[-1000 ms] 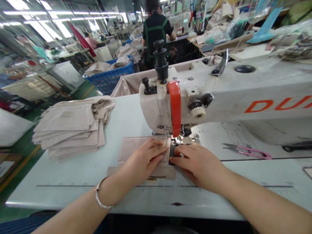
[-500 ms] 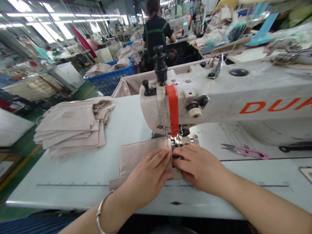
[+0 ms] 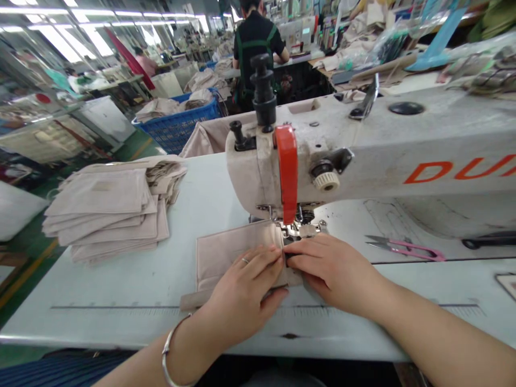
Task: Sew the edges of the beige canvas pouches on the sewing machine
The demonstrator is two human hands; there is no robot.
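both hands point(image 3: 288, 274) flat on beige woven fabric rectangle point(image 3: 229, 252).

Bright overhead tube lighting; edges warped, blurred.

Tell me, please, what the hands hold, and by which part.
The left hand and right hand press the fabric flat at its right edge, by the presser foot; neither clearly grips it.
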